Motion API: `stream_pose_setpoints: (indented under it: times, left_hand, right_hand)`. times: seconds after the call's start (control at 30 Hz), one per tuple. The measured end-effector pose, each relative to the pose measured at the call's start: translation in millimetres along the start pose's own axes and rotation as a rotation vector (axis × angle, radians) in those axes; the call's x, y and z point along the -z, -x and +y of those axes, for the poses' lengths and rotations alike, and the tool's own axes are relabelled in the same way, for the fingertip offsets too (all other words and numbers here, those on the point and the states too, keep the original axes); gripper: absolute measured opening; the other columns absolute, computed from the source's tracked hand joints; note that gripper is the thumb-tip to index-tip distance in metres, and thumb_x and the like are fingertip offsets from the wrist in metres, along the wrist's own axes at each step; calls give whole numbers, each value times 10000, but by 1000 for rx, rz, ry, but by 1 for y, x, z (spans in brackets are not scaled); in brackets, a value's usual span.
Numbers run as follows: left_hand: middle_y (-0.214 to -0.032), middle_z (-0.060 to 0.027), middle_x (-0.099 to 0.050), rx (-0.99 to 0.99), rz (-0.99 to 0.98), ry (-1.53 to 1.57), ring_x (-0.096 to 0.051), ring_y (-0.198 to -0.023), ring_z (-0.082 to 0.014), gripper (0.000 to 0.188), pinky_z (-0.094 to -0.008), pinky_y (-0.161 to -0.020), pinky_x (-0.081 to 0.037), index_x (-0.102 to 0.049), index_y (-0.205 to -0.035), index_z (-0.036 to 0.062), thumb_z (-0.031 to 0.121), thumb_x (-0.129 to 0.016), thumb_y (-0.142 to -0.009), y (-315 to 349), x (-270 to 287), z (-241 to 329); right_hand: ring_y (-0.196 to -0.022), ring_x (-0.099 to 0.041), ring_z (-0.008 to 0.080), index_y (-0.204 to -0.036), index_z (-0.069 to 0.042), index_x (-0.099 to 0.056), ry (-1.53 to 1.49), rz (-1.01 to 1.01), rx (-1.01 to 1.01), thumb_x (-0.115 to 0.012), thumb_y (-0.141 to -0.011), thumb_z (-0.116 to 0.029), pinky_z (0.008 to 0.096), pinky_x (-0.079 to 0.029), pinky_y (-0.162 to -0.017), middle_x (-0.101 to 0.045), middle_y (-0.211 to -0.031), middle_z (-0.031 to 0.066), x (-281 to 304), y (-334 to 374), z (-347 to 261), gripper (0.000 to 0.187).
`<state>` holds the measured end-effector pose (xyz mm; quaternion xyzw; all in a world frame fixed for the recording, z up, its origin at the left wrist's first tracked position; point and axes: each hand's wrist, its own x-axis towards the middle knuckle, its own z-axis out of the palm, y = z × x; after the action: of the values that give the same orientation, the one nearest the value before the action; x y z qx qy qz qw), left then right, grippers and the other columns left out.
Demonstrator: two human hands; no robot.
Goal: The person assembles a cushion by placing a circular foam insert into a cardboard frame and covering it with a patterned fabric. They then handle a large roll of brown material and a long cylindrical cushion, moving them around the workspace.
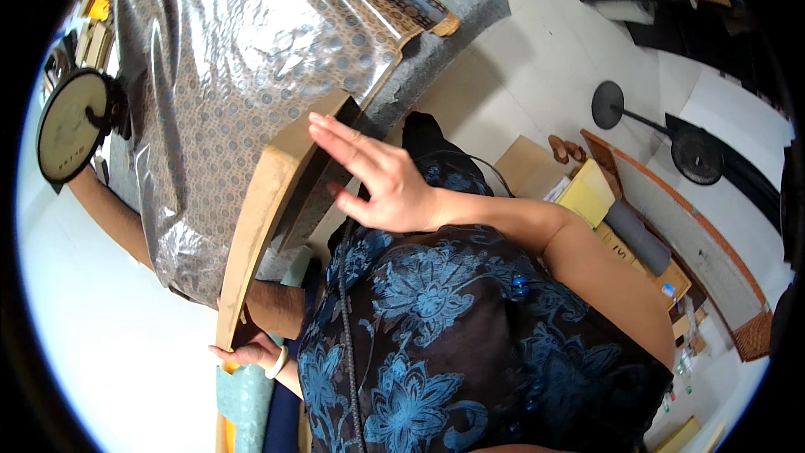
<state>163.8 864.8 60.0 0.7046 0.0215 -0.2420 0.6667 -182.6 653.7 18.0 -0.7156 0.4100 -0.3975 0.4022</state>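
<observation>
A long pale wooden panel (251, 231), its edge bowed by the lens, runs along the near side of the table. Its far end rests close to the patterned tablecloth (218, 126), and a dark hollow shows behind it, like a drawer. My left hand (251, 351), with a pale bangle at the wrist, grips the panel's lower end; part of the fingers is hidden. At the upper end lies my right hand (381, 180), its fingers stretched straight against the wood and the thumb held apart below them.
A shiny clear sheet covers the tablecloth. To the left stands a round, dark-rimmed pale disc (74, 126). A black standing fan (696, 155), slippers (567, 149) and cardboard boxes (625, 239) occupy the right. Rolled fabric (243, 403) lies below my left hand.
</observation>
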Motion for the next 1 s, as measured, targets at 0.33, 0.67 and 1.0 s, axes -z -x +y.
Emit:
stream_pose_setpoints:
  times: [0.33,0.67,1.0]
  left_hand:
    - [-1315,-292,-569,-34,-103,128,-537,-1249,-404,721,-526,-1090,-398,-577,-1230,-59,589,-400,-969,-25,20,-7]
    - [-1260,-50,-603,-138,-86,192,-550,-1162,-180,521,-355,-999,-426,-567,-1321,92,467,-598,-960,-27,11,-30]
    - [-1396,-120,-541,-415,-429,218,-446,-1325,-235,1067,-389,-1149,-291,-493,-1395,-30,823,-583,-760,-14,-49,-117]
  right_hand:
    - [-1033,-647,174,-1133,-11,-649,-221,229,164,-585,-960,-73,313,-518,-901,-689,-1121,90,25,-78,-16,195]
    - [-931,-653,327,-1268,-70,-572,483,-797,809,-724,-859,-387,413,-530,-793,-651,-1012,145,-78,-101,-111,539]
    - [-776,-686,314,-1155,-91,-555,743,-774,850,-692,-892,-389,394,-553,-678,-665,-853,138,-40,-121,-55,420]
